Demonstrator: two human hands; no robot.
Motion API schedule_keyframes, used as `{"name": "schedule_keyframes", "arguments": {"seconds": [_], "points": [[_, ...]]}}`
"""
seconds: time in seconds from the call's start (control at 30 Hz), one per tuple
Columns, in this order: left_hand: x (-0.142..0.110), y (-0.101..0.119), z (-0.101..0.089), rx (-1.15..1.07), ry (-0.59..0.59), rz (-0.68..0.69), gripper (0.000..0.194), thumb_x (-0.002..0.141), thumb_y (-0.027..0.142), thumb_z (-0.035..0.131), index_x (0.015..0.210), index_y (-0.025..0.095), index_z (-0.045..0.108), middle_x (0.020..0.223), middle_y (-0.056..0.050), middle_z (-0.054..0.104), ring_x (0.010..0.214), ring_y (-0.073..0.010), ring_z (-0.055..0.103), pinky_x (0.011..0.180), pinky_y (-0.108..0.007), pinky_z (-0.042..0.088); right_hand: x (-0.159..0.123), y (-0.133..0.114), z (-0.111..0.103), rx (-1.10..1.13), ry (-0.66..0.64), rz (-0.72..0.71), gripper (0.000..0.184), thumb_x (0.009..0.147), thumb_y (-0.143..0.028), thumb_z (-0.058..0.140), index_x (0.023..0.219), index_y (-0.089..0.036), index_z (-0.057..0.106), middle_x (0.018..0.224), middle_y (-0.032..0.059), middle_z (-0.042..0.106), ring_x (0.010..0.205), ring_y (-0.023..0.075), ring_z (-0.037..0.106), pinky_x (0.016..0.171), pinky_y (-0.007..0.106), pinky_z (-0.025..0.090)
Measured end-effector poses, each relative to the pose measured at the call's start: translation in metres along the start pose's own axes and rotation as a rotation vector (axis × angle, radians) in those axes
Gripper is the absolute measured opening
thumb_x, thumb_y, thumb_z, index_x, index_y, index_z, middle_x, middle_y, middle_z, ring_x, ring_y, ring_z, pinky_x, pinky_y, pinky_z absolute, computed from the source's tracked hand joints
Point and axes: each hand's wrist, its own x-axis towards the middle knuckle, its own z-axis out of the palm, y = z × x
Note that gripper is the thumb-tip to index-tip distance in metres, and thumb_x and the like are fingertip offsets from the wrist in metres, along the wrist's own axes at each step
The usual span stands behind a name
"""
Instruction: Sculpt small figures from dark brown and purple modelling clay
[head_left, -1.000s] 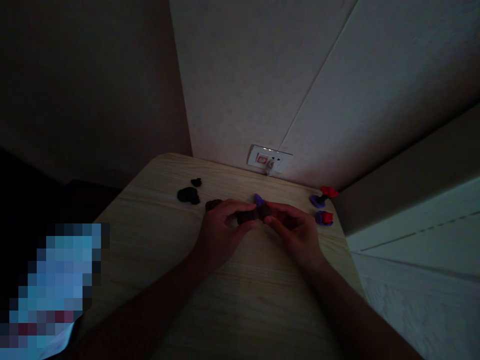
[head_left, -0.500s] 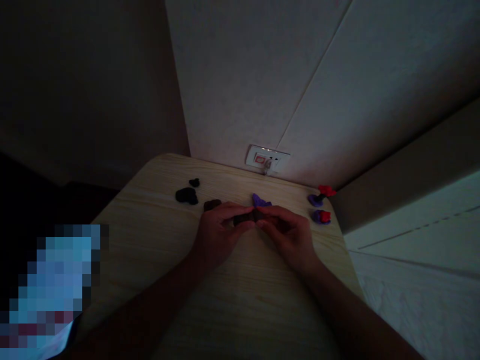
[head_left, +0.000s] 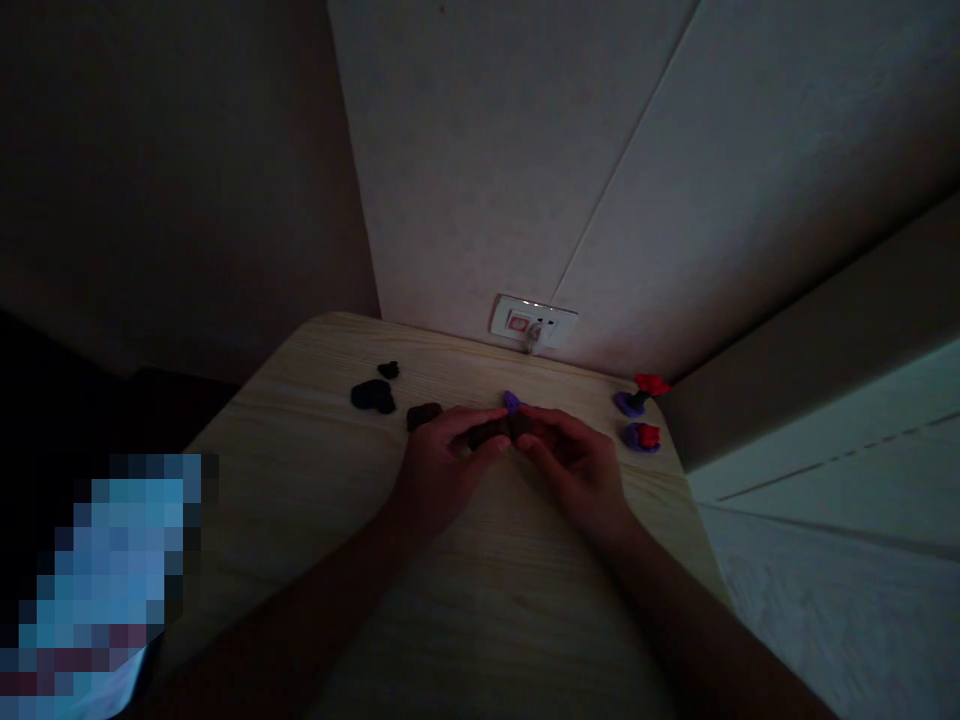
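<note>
The left hand (head_left: 442, 462) partly hides the brown piece (head_left: 486, 433). The pixelated bright object (head_left: 112, 560), cut by the left edge, is unclear.

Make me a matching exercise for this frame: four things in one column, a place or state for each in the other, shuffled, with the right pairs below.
Column 1
1. Left hand and right hand
2. Larger black piece
3. Nearer red piece
4. Wall socket

Column 2
A. On a purple piece, at the right side of the table
B. Mounted on the wall beyond the table
C. Fingertips pinching dark brown material
D. On the left part of the tabletop

Pairs: 1-C, 2-D, 3-A, 4-B
</note>
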Motion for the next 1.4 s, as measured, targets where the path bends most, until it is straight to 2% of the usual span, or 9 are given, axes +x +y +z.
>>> {"name": "schedule_keyframes", "arguments": {"seconds": [0.13,0.3,0.57,0.7,0.83,1.03,1.4], "points": [[0.002,0.002,0.001,-0.094,0.0,-0.053,0.027,0.078,0.026,0.078,0.104,0.019,0.079,0.106,-0.009,0.077,0.099,-0.0238,0.072,0.093,-0.04,0.056,0.001,0.001,-0.002,-0.035,-0.022,0.003,0.032,0.089,-0.039,0.073,0.117,-0.026,0.073,0.101,0.0068,0.075,0.088,0.0198,0.071,0.081,0.035,0.06],[0.004,0.002,0.002,-0.257,-0.037,-0.21,0.028,0.08,0.031,0.076,0.104,0.016,0.078,0.091,-0.008,0.078,0.069,-0.0174,0.07,0.072,-0.034,0.058,0.002,0.001,-0.005,-0.016,-0.038,0.016,0.037,0.087,-0.04,0.074,0.121,-0.027,0.071,0.105,0.0072,0.073,0.087,0.0193,0.069,0.08,0.034,0.06],[0.003,-0.002,0.006,-0.473,-0.053,-0.331,0.033,0.077,0.038,0.08,0.098,0.014,0.074,0.083,-0.006,0.075,0.062,-0.0158,0.068,0.061,-0.032,0.058,0.002,0.001,-0.004,0.026,-0.021,-0.001,0.038,0.085,-0.035,0.077,0.122,-0.029,0.071,0.106,0.0049,0.073,0.08,0.0149,0.069,0.077,0.031,0.06],[0.001,0.0,0.006,-0.5,-0.079,-0.388,0.032,0.077,0.038,0.08,0.098,0.014,0.074,0.086,-0.008,0.076,0.065,-0.018,0.07,0.067,-0.035,0.059,0.003,0.006,-0.004,0.012,0.007,0.017,0.035,0.084,-0.039,0.078,0.117,-0.028,0.074,0.104,0.0053,0.075,0.083,0.0177,0.071,0.077,0.033,0.061],[0.001,-0.003,0.004,-0.48,-0.136,-0.347,0.029,0.077,0.032,0.079,0.101,0.015,0.078,0.091,-0.01,0.078,0.078,-0.02,0.072,0.078,-0.035,0.056,0.005,0.007,-0.005,0.043,0.013,0.047,0.033,0.085,-0.041,0.076,0.114,-0.027,0.075,0.095,0.0038,0.077,0.076,0.0168,0.07,0.071,0.032,0.06],[0.001,-0.004,0.002,-0.372,-0.143,-0.334,0.031,0.075,0.033,0.081,0.101,0.016,0.08,0.089,-0.01,0.079,0.074,-0.0187,0.069,0.069,-0.031,0.052,0.007,0.006,-0.007,0.051,0.04,0.073,0.033,0.081,-0.045,0.078,0.107,-0.024,0.077,0.082,0.0027,0.076,0.069,0.0163,0.068,0.066,0.031,0.058],[0.0,0.005,0.003,-0.426,-0.062,-0.412,0.027,0.069,0.027,0.086,0.092,0.014,0.081,0.08,-0.008,0.078,0.069,-0.0166,0.068,0.072,-0.032,0.052,0.007,0.003,0.0,0.093,0.013,0.056,0.03,0.079,-0.045,0.08,0.1,-0.024,0.078,0.088,0.0036,0.077,0.074,0.0179,0.072,0.069,0.031,0.06]]}}
